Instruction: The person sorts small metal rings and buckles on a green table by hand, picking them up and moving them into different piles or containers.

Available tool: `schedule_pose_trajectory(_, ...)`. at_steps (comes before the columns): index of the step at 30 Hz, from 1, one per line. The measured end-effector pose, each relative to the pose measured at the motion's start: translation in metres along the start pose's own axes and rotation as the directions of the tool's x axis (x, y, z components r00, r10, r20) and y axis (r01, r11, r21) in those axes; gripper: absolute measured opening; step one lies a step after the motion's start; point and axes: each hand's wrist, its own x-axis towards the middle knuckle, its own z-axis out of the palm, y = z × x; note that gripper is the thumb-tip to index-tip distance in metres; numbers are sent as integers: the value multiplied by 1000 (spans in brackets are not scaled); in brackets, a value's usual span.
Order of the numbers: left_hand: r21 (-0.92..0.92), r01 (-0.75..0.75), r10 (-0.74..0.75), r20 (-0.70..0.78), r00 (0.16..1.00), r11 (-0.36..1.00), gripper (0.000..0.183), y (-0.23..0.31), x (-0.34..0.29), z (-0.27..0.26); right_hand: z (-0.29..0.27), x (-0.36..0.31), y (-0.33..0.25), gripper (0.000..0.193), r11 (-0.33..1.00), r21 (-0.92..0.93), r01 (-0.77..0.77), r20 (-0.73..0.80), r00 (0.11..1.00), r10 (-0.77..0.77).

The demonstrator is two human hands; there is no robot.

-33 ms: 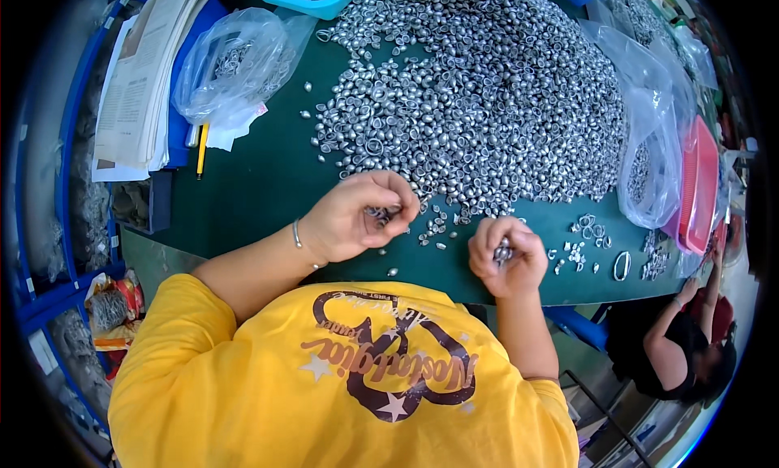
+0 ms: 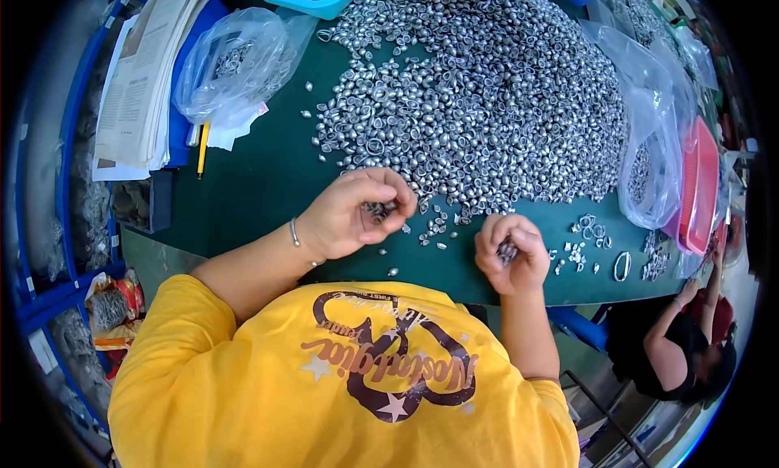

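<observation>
A wide heap of small silver-grey metal pieces [image 2: 487, 103], some domed and some ring-shaped, covers much of the green table [image 2: 251, 192]. At its near edge, my left hand [image 2: 357, 212] curls around several of these pieces, which show between thumb and fingers. My right hand [image 2: 513, 253] is also closed on small metal pieces, partly hidden by its fingers. Between the two hands lies a loose scatter of metal pieces [image 2: 434, 224]. One single piece [image 2: 393, 271] rests near the table's front edge, below my left hand.
Right of my right hand lie small groups of metal parts [image 2: 574, 255] and an oval ring [image 2: 621, 266]. Plastic bags [image 2: 649, 168] and a red basket [image 2: 698, 184] stand farther right. At left are papers [image 2: 134, 86], a bagged batch [image 2: 235, 62] and a yellow pencil [image 2: 202, 150]. Another person [image 2: 682, 338] sits at right.
My hands have moved slightly apart, the left one a little to the left and the right one a little to the right. Both remain closed on metal pieces.
</observation>
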Motion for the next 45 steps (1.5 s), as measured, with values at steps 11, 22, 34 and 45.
schedule_pose_trajectory(11,810,-234,403,490,773,-538,9,-15,48,14,17,27,10,9,-329,-938,108,226,910,-347)
schedule_pose_trajectory(22,940,-296,396,209,894,172,15,-8,30,28,14,15,2,14,231,-952,200,114,934,-338)
schedule_pose_trajectory(34,-41,65,-61,82,995,997,16,-12,22,12,18,14,4,19,987,-125,-99,-32,995,95)
schedule_pose_trajectory(45,-243,124,-89,150,985,962,16,-16,23,0,13,21,9,25,918,296,-262,86,965,247)
